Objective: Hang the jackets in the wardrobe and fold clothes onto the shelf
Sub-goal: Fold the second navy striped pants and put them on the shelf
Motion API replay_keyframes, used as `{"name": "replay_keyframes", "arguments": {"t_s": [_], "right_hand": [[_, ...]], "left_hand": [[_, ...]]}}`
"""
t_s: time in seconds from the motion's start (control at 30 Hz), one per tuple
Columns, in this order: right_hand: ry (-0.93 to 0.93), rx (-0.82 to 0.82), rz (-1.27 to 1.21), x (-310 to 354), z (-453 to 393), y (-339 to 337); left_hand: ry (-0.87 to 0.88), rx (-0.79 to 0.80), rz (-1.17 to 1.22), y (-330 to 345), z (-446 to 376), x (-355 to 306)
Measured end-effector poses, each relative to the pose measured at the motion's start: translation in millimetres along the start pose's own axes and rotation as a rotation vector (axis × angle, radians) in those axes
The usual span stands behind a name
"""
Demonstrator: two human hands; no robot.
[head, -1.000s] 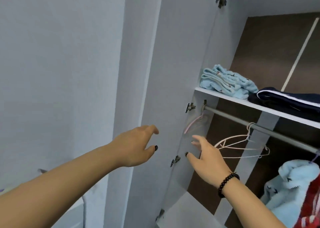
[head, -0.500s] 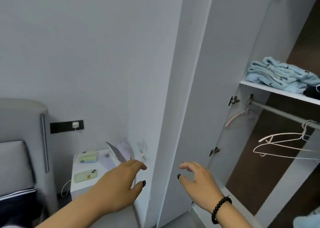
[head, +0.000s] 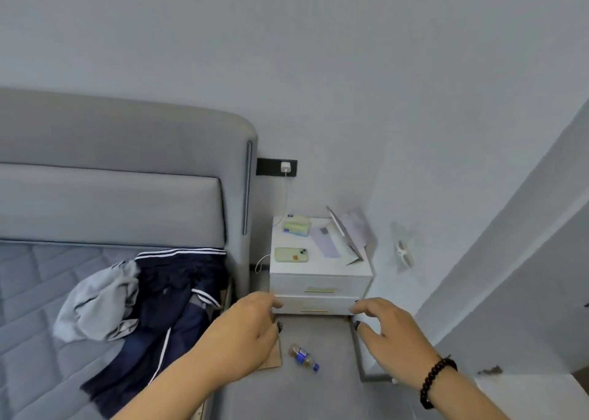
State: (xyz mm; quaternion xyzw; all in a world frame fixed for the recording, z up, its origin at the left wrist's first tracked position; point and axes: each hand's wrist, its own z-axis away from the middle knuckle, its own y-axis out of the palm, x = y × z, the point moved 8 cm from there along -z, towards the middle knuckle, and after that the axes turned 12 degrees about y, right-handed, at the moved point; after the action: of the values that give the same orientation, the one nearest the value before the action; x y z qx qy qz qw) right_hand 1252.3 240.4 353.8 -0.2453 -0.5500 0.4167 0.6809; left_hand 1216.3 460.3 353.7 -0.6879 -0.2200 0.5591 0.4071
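Observation:
A dark navy garment with white stripes [head: 172, 305] lies crumpled on the grey bed [head: 28, 292], near its right edge. A light grey garment [head: 98, 305] is bunched up against its left side. My left hand [head: 242, 333] hovers over the floor just right of the navy garment, fingers loosely curled and holding nothing. My right hand [head: 389, 330], with a black bead bracelet at the wrist, floats further right, also empty. The wardrobe's white side panel [head: 541, 260] shows only at the right edge; its shelf and rail are out of view.
A white nightstand [head: 318, 279] stands between the bed and the wall, carrying a phone [head: 291, 255], a tissue pack [head: 298, 226] and a propped tablet [head: 345, 238]. A small bottle [head: 302, 357] lies on the grey floor beneath my hands. The grey headboard [head: 111, 177] rises behind the bed.
My view has swung left and down, from the open wardrobe to the bed and nightstand. Both empty hands have come away from the wardrobe and dropped lower.

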Motion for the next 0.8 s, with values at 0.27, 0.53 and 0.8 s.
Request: {"name": "replay_keyframes", "arguments": {"t_s": [0.27,0.53,0.8], "right_hand": [[-0.13,0.192,0.054,131,-118,115],[-0.042,0.377,0.068,200,-234,248],[0.125,0.47,0.008,202,-306,364]], "left_hand": [[-0.242,-0.108,0.127,-53,16,169],[-0.415,-0.145,0.272,-50,6,352],[-0.692,-0.124,0.469,19,-9,515]]}}
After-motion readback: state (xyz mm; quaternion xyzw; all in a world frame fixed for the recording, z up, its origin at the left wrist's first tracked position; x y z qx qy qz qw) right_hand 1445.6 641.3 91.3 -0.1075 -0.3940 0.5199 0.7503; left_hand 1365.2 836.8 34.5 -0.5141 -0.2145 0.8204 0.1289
